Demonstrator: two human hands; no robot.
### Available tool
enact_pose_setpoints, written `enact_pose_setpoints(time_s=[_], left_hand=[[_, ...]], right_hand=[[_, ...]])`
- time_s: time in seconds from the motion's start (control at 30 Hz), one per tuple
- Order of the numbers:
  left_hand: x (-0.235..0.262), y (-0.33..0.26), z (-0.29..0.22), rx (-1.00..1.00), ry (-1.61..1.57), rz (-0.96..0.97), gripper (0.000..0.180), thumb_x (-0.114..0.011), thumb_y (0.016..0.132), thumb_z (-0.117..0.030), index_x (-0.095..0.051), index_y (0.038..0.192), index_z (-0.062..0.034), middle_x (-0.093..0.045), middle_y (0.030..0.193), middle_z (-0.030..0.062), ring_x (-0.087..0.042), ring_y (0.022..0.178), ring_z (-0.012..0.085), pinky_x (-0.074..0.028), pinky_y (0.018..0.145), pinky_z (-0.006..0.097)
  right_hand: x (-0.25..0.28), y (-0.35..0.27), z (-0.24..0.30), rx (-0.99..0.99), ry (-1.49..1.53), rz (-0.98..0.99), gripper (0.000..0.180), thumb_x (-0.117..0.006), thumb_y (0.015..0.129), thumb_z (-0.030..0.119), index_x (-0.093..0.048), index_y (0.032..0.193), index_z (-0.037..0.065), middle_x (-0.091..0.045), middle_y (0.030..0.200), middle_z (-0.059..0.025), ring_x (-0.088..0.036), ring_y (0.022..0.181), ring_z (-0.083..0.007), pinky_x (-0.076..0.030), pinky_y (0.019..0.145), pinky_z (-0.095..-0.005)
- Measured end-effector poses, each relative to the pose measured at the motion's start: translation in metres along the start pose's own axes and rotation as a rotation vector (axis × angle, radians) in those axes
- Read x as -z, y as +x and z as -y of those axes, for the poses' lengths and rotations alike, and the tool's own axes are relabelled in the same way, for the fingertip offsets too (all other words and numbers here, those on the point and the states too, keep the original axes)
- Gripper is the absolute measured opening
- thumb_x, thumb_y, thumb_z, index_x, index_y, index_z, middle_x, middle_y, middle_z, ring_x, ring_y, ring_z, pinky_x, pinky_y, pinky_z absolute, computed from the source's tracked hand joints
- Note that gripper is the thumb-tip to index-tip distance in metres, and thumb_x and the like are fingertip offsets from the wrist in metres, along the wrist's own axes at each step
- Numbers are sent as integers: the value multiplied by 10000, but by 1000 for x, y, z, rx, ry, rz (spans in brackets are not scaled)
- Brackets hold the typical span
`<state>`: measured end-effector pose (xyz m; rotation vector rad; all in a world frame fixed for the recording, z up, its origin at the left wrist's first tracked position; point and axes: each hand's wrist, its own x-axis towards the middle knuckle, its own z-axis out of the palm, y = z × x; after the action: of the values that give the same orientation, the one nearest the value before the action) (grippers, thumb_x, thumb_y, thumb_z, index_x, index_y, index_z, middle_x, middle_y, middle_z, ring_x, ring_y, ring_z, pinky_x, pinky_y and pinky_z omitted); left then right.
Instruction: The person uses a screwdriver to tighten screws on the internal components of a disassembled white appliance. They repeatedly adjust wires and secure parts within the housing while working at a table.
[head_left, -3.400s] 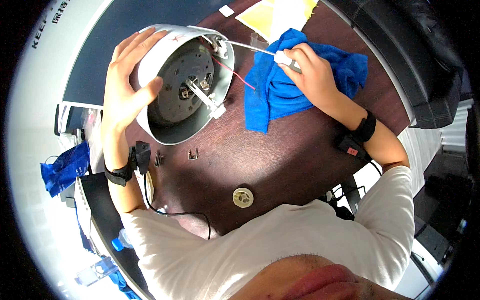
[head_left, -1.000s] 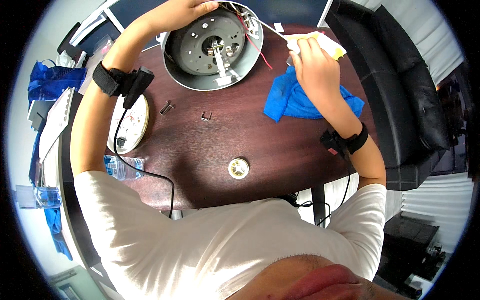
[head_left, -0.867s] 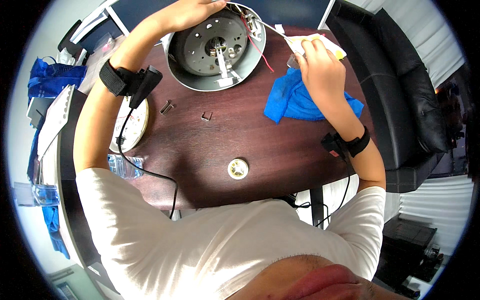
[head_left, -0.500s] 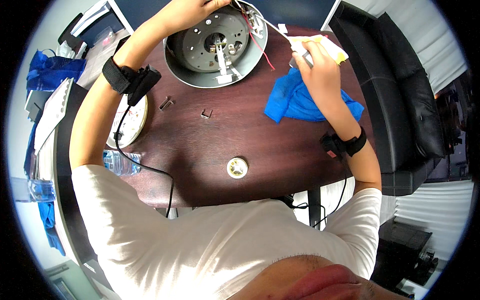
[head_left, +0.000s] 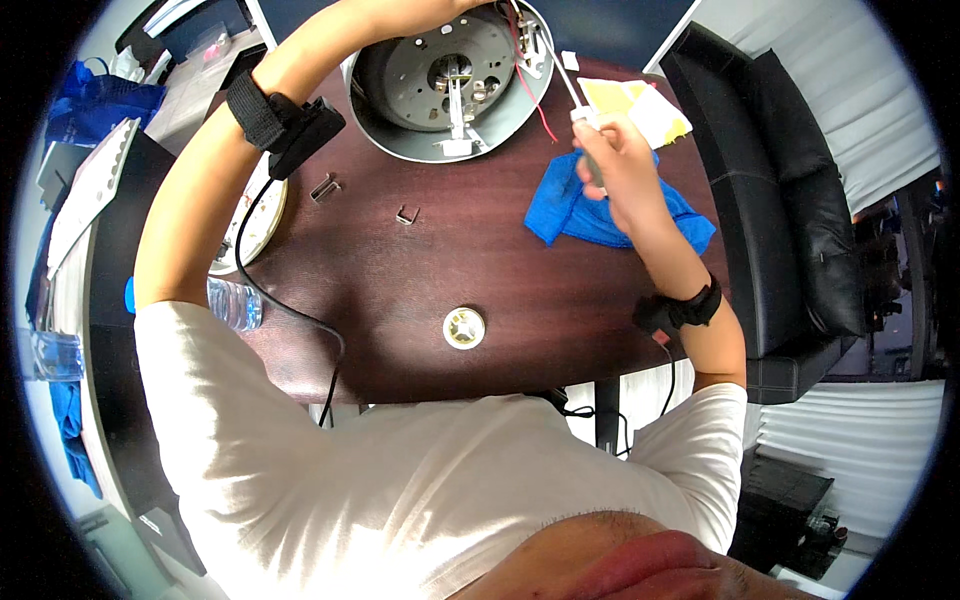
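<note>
A round grey metal appliance shell [head_left: 470, 145] lies at the far side of the table, its open inside facing me. A flat disc, a central bracket and a loose red wire show within it. My left hand [head_left: 435, 10] is at its far rim, with fingers mostly cut off by the picture's top edge. My right hand [head_left: 630, 170] is closed around the handle of a screwdriver [head_left: 592, 150]. The screwdriver's long shaft points up to the shell's right inner wall, beside white terminals and wires. Whether the tip touches a screw is too small to tell.
Beneath my right hand lies a blue cloth [head_left: 560, 210], with a yellow-and-white paper [head_left: 655, 115] beyond it. Two small metal brackets [head_left: 325, 187] [head_left: 407, 215], a small round spool-like piece [head_left: 464, 327], a dish [head_left: 270, 215] and a water bottle [head_left: 235, 303] rest on the table. A black sofa [head_left: 775, 230] stands right.
My right hand has shifted slightly down, away from the yellow-and-white paper, and the screwdriver handle now shows clearly. The left hand has moved a little up and right along the shell.
</note>
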<state>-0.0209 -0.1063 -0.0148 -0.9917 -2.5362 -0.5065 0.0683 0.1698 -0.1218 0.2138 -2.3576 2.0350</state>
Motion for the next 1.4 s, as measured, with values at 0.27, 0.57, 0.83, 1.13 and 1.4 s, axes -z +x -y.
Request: enact_pose_setpoints(time_s=[0.27,0.57,0.83,1.13,1.4], left_hand=[[-1,10,-6,37,-47,117,311,-537,991,-343,-663,1087,-75,-720,931,202,-692,883,399,-542,798,469],[-1,12,-1,-26,-45,106,311,-548,990,-333,-677,1089,-67,-718,974,205,-685,928,402,-543,822,461],[-5,11,-2,-25,-28,84,323,-546,988,-322,-684,1095,-50,-716,994,209,-685,936,401,-545,842,461],[-7,14,-10,11,38,118,306,-527,996,-332,-687,1102,-93,-721,966,200,-692,913,395,-547,822,472],[-10,18,-15,33,59,153,333,-525,995,-385,-687,1115,-120,-725,960,188,-697,913,379,-546,821,471]], right_hand=[[45,2,29,903,-1433,-321,212,-693,882,234,-654,1043,103,-635,950,-83,-678,822,-280,-556,683,-376],[51,12,49,858,-1368,-170,222,-718,874,192,-643,1034,57,-637,955,-111,-664,801,-324,-532,678,-367],[47,13,19,362,-669,-56,194,-737,891,174,-608,938,37,-650,778,-86,-654,719,-178,-495,630,-305],[13,-15,5,-317,251,94,263,-676,963,313,-549,999,85,-563,855,4,-549,636,-100,-387,459,-236],[46,-7,18,704,-1364,-255,227,-693,904,207,-590,1050,67,-612,972,-134,-663,814,-351,-531,663,-411]])
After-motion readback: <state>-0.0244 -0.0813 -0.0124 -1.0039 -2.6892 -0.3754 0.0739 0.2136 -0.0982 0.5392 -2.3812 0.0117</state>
